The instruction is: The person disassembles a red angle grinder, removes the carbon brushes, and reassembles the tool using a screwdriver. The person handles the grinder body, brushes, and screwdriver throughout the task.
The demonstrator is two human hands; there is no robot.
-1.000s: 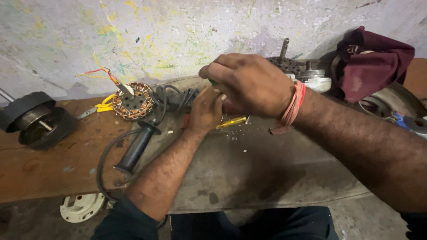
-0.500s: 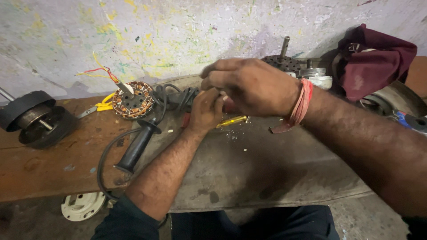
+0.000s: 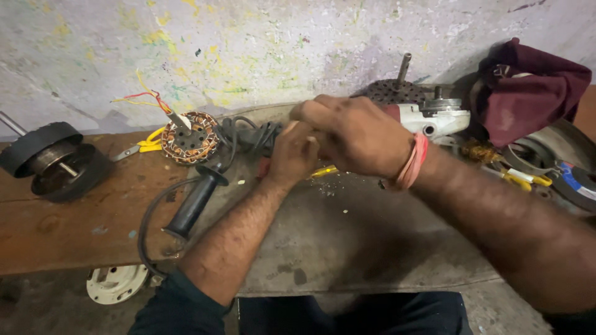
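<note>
An angle grinder with a white gear head and red body lies across a grey metal plate on the bench. My left hand grips the grinder's rear end, where the black cable leaves it. My right hand, with a pink band at the wrist, is closed over the body just right of the left hand and partly covers it. The part of the grinder between the two hands is hidden. A yellow-handled tool lies on the plate right under them.
A copper-wound stator with coloured leads, yellow pliers and a black side handle lie to the left on the wooden bench. A black rotor housing sits at far left. A maroon cloth and grinding discs are on the right.
Both hands stay on the grinder. My right hand has settled slightly lower and closer over the left hand; nothing else on the bench has moved.
</note>
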